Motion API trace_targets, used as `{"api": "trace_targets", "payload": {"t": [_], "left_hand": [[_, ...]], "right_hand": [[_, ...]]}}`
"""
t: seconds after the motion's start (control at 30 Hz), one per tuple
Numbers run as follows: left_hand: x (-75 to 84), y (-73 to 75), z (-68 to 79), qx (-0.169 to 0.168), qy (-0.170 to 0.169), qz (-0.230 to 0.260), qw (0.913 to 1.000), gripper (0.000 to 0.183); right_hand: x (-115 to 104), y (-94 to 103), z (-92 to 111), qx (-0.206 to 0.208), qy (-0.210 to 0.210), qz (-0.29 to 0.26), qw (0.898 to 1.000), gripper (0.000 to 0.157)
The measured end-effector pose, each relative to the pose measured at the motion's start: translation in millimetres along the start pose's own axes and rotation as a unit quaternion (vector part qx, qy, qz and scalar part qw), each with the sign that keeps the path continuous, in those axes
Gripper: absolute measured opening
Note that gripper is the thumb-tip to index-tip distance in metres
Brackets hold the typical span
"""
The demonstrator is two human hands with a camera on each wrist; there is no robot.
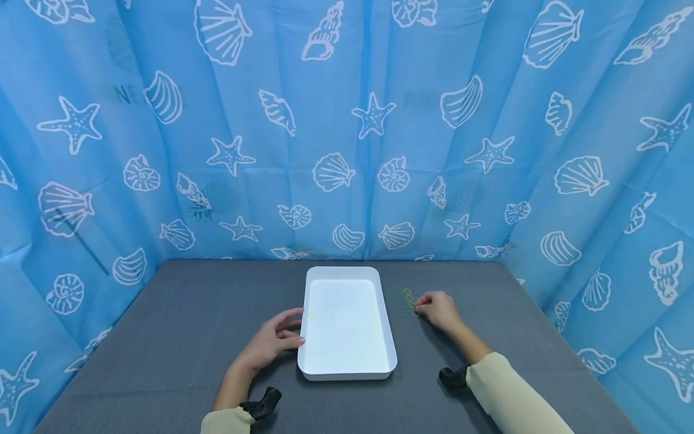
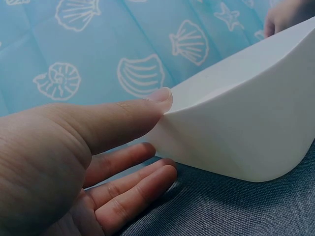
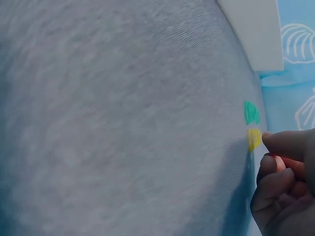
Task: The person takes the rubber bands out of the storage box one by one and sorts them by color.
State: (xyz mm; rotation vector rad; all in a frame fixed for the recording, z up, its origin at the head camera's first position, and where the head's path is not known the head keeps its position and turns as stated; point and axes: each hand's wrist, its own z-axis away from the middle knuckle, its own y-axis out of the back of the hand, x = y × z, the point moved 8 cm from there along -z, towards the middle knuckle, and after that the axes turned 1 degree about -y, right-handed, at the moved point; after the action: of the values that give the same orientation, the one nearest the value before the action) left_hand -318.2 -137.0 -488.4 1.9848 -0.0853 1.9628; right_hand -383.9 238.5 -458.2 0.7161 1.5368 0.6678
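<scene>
A white rectangular tray [image 1: 347,377] lies on the grey table. One small pale-yellow ring [image 1: 312,315] is inside it, near its left wall. My left hand [image 1: 271,340] is at that side, its thumb [image 2: 160,100] touching the rim and the other fingers loosely extended beside the outer wall. To the right of the tray, small thin green rings [image 1: 403,301] and yellow rings [image 1: 409,297] lie in rows. My right hand [image 1: 439,310] is at the near end of the yellow row, fingertips close together. Whether a ring is between them is hidden.
A blue curtain [image 1: 347,211] with white shell and starfish prints hangs behind the table and along both sides. Grey tabletop [image 1: 217,301] extends left of the tray. Each wrist carries a black device [image 1: 262,404] at the sleeve's end.
</scene>
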Motion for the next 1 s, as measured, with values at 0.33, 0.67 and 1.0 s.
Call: {"api": "trace_targets", "payload": {"t": [0.33,0.67,1.0], "left_hand": [[-0.4,0.3,-0.2,0.000,-0.004,-0.001,1.0000,0.068],[-0.6,0.4,-0.4,-0.005,-0.006,0.004,1.0000,0.069],[-1.9,1.0,-1.8,-0.011,-0.006,0.009,0.9999,0.068]], "right_hand": [[-26,10.2,-17,0.003,0.003,-0.039,0.999,0.006],[-55,1.1,-37,-0.013,-0.012,-0.076,0.997,0.009],[-85,-29.4,-50,-0.029,-0.032,-0.112,0.993,0.010]]}}
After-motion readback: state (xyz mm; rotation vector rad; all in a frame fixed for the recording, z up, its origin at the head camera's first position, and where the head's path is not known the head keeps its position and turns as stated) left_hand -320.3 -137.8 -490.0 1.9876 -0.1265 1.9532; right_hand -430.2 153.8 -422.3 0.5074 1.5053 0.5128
